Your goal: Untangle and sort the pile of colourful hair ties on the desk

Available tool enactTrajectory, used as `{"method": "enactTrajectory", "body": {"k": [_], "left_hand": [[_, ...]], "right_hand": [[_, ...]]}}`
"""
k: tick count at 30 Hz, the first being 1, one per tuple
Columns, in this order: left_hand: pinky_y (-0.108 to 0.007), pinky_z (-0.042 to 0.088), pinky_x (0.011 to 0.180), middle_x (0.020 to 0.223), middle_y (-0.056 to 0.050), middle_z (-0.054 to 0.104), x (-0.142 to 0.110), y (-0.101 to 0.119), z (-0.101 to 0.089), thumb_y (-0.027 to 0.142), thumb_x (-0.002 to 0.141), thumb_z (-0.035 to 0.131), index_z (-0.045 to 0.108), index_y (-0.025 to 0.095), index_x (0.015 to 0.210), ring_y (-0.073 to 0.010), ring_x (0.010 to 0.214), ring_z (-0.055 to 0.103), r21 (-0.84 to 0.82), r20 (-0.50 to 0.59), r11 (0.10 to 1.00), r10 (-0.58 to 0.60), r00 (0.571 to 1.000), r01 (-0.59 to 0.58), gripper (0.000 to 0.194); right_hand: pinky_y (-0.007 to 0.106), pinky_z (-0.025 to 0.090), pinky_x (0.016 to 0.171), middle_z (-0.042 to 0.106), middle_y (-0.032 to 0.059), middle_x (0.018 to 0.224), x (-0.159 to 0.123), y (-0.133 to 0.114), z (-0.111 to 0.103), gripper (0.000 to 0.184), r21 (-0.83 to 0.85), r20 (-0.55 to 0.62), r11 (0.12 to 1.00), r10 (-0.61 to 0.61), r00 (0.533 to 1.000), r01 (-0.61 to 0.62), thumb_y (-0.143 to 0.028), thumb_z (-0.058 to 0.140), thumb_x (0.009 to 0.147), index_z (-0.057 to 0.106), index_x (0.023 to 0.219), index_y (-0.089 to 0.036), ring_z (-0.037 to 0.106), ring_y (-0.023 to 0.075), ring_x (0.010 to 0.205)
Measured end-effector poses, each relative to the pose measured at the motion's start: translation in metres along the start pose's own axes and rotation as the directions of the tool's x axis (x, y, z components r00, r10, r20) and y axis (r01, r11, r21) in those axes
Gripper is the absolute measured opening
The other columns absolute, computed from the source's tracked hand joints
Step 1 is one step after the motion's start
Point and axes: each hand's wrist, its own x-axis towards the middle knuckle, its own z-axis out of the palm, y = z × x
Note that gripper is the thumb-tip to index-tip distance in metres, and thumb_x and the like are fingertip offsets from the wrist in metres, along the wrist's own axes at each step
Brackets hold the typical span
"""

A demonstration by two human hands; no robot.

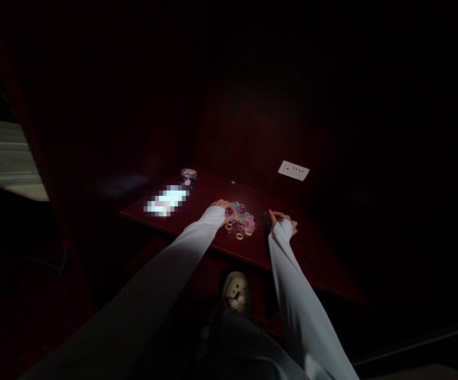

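A loose pile of small, many-coloured hair ties [241, 221] lies on the dark red wooden tabletop [213, 190]. My left hand [225, 209] is at the pile's left edge, its fingers curled in toward the thumb. Whatever they grip is too small and dim to make out. To the right of the pile, apart from it, my right hand [283, 219] is just over the tabletop. Its thumb and fingertips come together in a pinch, and any object between them is hidden. A single green hair tie [232, 182] lies alone behind the pile.
A brightly lit, blurred-out screen [166, 201] lies left of my left hand. Behind it stands a small clear jar [188, 175]. A white socket plate [293, 170] is on the back wall. Below the table edge, a beige clog [236, 292] shows. The surroundings are very dark.
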Motion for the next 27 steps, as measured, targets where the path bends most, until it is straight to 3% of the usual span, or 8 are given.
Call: {"method": "enactTrajectory", "body": {"k": [5,11,16,18,21,24,27], "left_hand": [[-0.033,0.051,0.100,0.104,-0.001,0.081,-0.001,0.001,-0.002,0.024,0.087,0.075,0.080,0.026,0.090,-0.0207,0.105,0.068,0.011,0.002,1.000,0.005,1.000,-0.005,0.007],[-0.033,0.049,0.101,0.107,-0.002,0.081,-0.004,0.007,-0.008,0.024,0.089,0.073,0.081,0.026,0.094,-0.0219,0.108,0.067,0.012,0.028,1.000,-0.012,1.000,0.012,0.009],[-0.033,0.049,0.101,0.105,-0.001,0.081,-0.005,0.008,-0.009,0.023,0.088,0.073,0.080,0.026,0.091,-0.0213,0.107,0.067,0.003,0.014,1.000,-0.011,1.000,0.011,0.008],[-0.032,0.049,0.101,0.104,0.000,0.081,-0.005,0.008,-0.009,0.023,0.088,0.073,0.079,0.025,0.090,-0.0207,0.106,0.067,-0.007,0.009,1.000,-0.006,1.000,0.006,0.007],[-0.031,0.050,0.101,0.105,-0.001,0.081,-0.005,0.009,-0.009,0.023,0.088,0.072,0.079,0.025,0.090,-0.0208,0.107,0.067,-0.025,0.017,1.000,-0.005,1.000,0.005,0.007],[-0.033,0.049,0.102,0.108,-0.001,0.081,-0.006,0.010,-0.011,0.023,0.089,0.071,0.079,0.025,0.093,-0.0218,0.110,0.067,-0.024,0.022,1.000,-0.007,1.000,0.007,0.009],[-0.034,0.049,0.104,0.111,-0.001,0.081,-0.007,0.011,-0.011,0.024,0.089,0.071,0.079,0.025,0.096,-0.0219,0.112,0.067,-0.010,0.025,1.000,-0.001,1.000,0.002,0.011]], "right_hand": [[0.048,0.031,0.093,0.072,0.0142,0.101,0.012,0.019,-0.019,0.056,-0.124,-0.050,0.991,0.052,0.997,-0.058,-0.071,0.053,0.092,0.081,0.079,-0.025,0.045,0.0342,0.106],[0.055,0.030,0.097,0.070,0.0171,0.107,0.018,0.020,-0.024,0.044,-0.227,-0.005,0.964,0.145,0.989,-0.142,-0.058,0.060,0.094,0.082,0.083,-0.021,0.043,0.0393,0.115],[0.053,0.033,0.095,0.072,0.0183,0.108,0.016,0.023,-0.023,0.039,-0.125,-0.047,0.980,0.151,0.987,-0.156,-0.053,0.059,0.090,0.083,0.084,-0.022,0.044,0.0384,0.112],[0.050,0.034,0.095,0.073,0.0170,0.112,0.013,0.021,-0.023,0.043,-0.093,-0.001,0.991,0.092,0.996,-0.091,-0.053,0.053,0.093,0.084,0.095,-0.023,0.045,0.0357,0.110],[0.045,0.036,0.096,0.075,0.0134,0.112,0.005,0.011,-0.021,0.051,-0.044,0.115,0.994,-0.093,0.989,0.099,-0.055,0.044,0.099,0.083,0.106,-0.023,0.049,0.0309,0.105],[0.042,0.037,0.096,0.076,0.0103,0.108,-0.009,-0.009,-0.013,0.051,0.057,0.251,0.946,-0.322,0.913,0.318,-0.058,0.045,0.101,0.084,0.107,-0.024,0.051,0.0281,0.102],[0.041,0.038,0.097,0.076,0.0083,0.111,-0.026,-0.031,-0.001,0.043,0.091,0.362,0.887,-0.453,0.815,0.452,-0.057,0.055,0.100,0.084,0.112,-0.028,0.052,0.0280,0.107]]}}
